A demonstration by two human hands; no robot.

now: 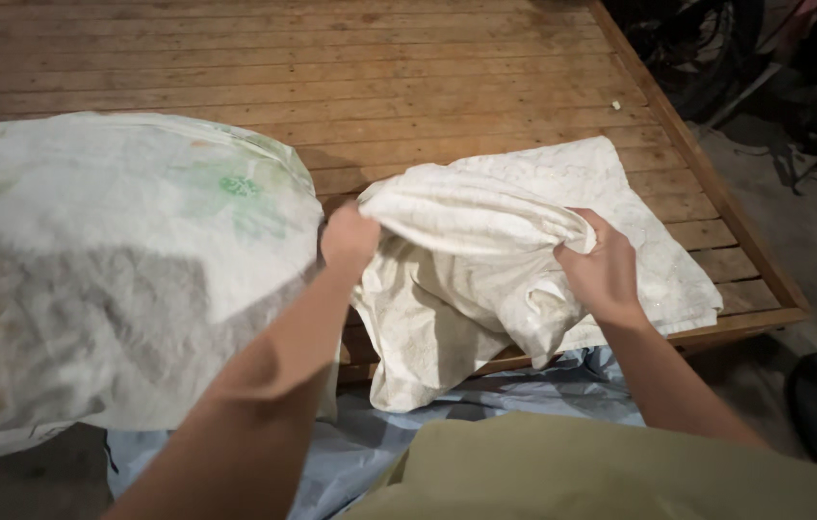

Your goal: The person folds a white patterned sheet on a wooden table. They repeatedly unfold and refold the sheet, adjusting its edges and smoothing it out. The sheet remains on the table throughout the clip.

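- I see my left hand (349, 241) closed in a fist on the left edge of a cream-white cloth (485, 260), knuckles up, gripping a bunched fold of it.
- My right hand (603, 273) pinches the same raised fold at its right end — fingers curled over the top, thumb side tucked under the fabric.
- Between the two hands the cloth is lifted into a thick rolled ridge; the rest of it sags below toward 6 o'clock and spreads flat toward 3 o'clock on the wooden slat platform (408, 67).
- The cloth's lower end hangs over the platform's near edge, touching a pale blue plastic sheet (524, 390) that lies below it.
- At 9 o'clock from my left hand, just beside it, sits a large stuffed white sack (110, 270) with a faint green print near its top; my left forearm crosses in front of its edge.
- At 6 o'clock, closest to the camera, I see an olive-green garment (620, 472).
- Toward 1 o'clock, beyond the platform's frame, dark objects lie on the floor — too dim to tell apart.
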